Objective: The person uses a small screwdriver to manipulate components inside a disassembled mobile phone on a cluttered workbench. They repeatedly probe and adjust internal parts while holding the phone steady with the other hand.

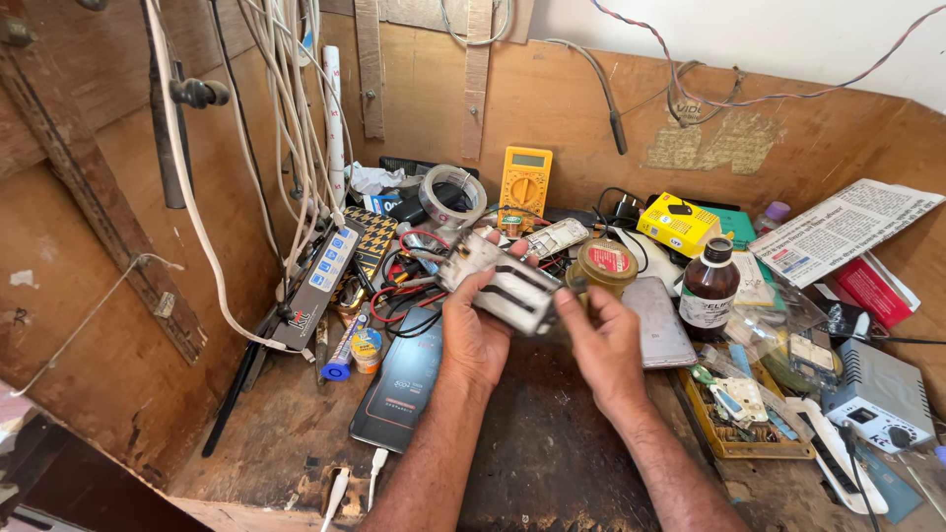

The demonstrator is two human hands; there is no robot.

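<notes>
The left hand [476, 330] grips a grey metal phone frame with dark slots [501, 283] above the worn wooden desk [552, 453]; the right hand [603, 343] pinches its lower edge. Just beyond stands a round yellow-lidded jar [603, 264], with a brown glass bottle [708, 288] to the right.

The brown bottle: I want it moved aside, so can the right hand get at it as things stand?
Probably yes. The brown bottle stands upright just beyond the right hand, with only a flat grey device lying low between them.

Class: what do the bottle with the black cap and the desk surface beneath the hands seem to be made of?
Bottle: probably dark brown glass, since it looks glossy and see-through; cap looks like plastic. Desk: apparently wood, worn and dark-stained, chipped along its front edge.
</notes>
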